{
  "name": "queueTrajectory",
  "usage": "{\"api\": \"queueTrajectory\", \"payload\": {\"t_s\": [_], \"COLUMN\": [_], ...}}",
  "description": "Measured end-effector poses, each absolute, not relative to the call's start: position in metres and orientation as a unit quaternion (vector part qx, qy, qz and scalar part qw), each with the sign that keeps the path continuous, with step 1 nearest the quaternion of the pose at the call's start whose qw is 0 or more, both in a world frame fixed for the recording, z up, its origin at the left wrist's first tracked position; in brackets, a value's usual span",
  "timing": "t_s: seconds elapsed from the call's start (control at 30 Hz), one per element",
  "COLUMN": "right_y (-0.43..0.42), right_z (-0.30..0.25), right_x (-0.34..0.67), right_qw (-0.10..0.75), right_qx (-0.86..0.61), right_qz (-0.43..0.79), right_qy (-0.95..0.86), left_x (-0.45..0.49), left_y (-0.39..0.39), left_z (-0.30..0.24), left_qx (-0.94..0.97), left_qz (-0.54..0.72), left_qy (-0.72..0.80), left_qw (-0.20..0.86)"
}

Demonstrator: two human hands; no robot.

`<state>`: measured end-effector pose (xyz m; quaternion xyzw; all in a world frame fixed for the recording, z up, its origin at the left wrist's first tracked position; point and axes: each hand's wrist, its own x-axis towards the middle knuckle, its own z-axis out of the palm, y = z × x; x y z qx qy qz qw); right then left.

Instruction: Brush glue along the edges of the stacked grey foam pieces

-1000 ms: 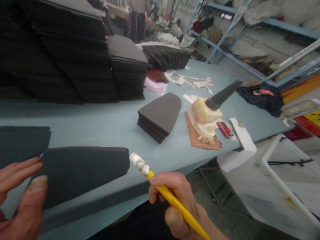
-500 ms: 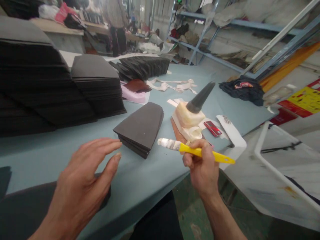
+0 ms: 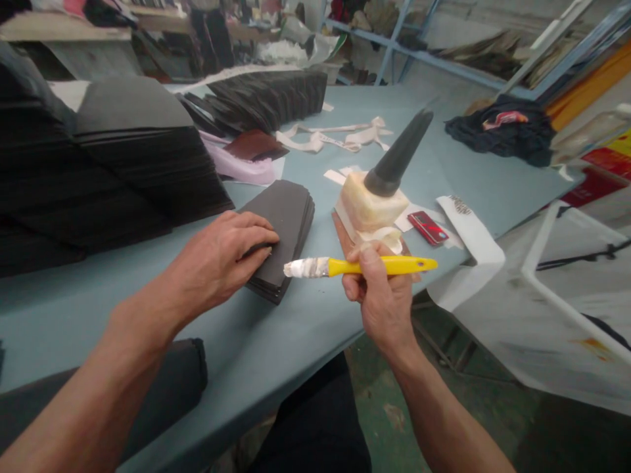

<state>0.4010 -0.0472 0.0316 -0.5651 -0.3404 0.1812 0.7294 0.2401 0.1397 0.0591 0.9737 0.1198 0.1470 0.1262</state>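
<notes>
My right hand (image 3: pixel 382 289) grips a yellow-handled paintbrush (image 3: pixel 404 265) level above the table's near edge. White residue coats the brush's bristle end, which points left. My left hand (image 3: pixel 217 266) reaches over a small stack of dark grey tapered panels (image 3: pixel 283 213), its thumb and fingers pinched at the left side of the top panel. How far that panel is lifted is hidden by the fingers. Just beyond the brush stands a cream block-shaped container (image 3: pixel 369 203) with a tilted black cone (image 3: pixel 400 154) on top.
Tall stacks of dark panels (image 3: pixel 142 164) stand at left, with a fanned row (image 3: pixel 271 98) behind. Pale strips (image 3: pixel 340 138), a red card-like item (image 3: pixel 428 228) and dark cloth (image 3: pixel 503 131) lie on the table. A white-framed bin (image 3: pixel 537 256) is at right; a dark roll (image 3: pixel 167 381) lies near left.
My left hand has moved forward and right onto the small stack and closed at the top panel. The brush in my right hand has shifted left and turned more level. The view has tilted down.
</notes>
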Motion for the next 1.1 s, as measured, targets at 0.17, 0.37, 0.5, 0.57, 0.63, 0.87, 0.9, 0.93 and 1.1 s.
{"api": "queueTrajectory", "payload": {"t_s": [0.17, 0.37, 0.5, 0.57, 0.63, 0.87, 0.9, 0.93, 1.1], "right_y": [-0.049, -0.047, -0.044, -0.042, -0.040, -0.030, -0.029, -0.027, -0.015], "right_z": [0.029, 0.031, 0.029, 0.027, 0.025, 0.027, 0.029, 0.029, 0.029], "right_x": [0.392, 0.385, 0.386, 0.388, 0.390, 0.399, 0.401, 0.403, 0.410], "right_qw": [0.730, 0.709, 0.705, 0.705, 0.709, 0.702, 0.701, 0.701, 0.710], "right_qx": [-0.561, -0.578, -0.580, -0.577, -0.568, -0.584, -0.585, -0.585, -0.578], "right_qz": [0.188, 0.175, 0.146, 0.138, 0.140, 0.108, 0.099, 0.090, 0.088], "right_qy": [-0.342, -0.364, -0.382, -0.387, -0.393, -0.394, -0.395, -0.397, -0.392], "left_x": [0.240, 0.239, 0.239, 0.239, 0.238, 0.236, 0.236, 0.236, 0.236], "left_y": [0.141, 0.140, 0.141, 0.141, 0.141, 0.140, 0.140, 0.140, 0.140], "left_z": [0.062, 0.056, 0.053, 0.053, 0.052, 0.051, 0.050, 0.050, 0.050], "left_qx": [0.973, 0.964, 0.962, 0.962, 0.961, 0.959, 0.959, 0.959, 0.958], "left_qz": [0.129, 0.148, 0.162, 0.160, 0.164, 0.179, 0.179, 0.178, 0.178], "left_qy": [0.133, 0.150, 0.144, 0.143, 0.145, 0.143, 0.144, 0.144, 0.148], "left_qw": [0.139, 0.161, 0.167, 0.170, 0.171, 0.166, 0.167, 0.168, 0.169]}}
